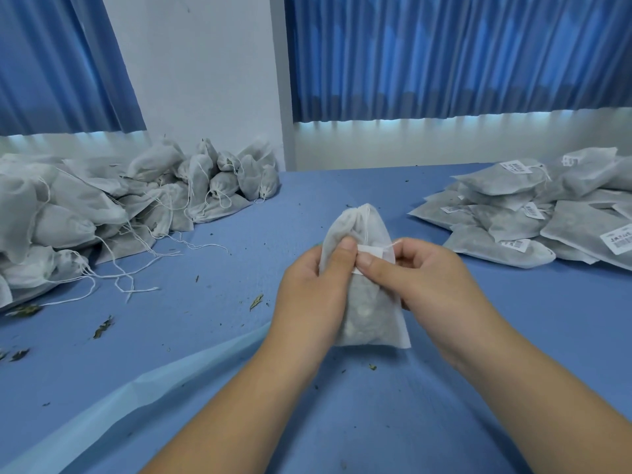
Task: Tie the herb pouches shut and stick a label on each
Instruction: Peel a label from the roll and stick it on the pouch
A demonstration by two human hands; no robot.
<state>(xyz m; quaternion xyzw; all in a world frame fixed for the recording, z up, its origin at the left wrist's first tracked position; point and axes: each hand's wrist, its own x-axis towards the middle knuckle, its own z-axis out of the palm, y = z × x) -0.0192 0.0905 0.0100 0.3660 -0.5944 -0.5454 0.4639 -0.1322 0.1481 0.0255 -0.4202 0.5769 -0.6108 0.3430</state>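
Blue curtains [444, 56] hang behind a table [239, 319] covered in blue cloth, with a strip of white wall between them. Near the middle of the table, held just above it, is one herb pouch [367, 316] of white gauzy fabric, its drawstring [366, 217] pulled tight at the top. The left hand [307, 289] grips the pouch's left side, fingers curled behind and thumb on the front. The right hand [427, 278] pinches the right side the same way, its thumb pressing a small white label [372, 250] against the fabric; nothing on this label can be read. Along the left edge lies a heap of pouches [102, 213] with loose strings trailing. Towards the right edge sit flatter stacked pouches [506, 213], each with a printed sticker [620, 242] bearing a barcode and text too small to read. Dried herb scraps [256, 301] dot the cloth.
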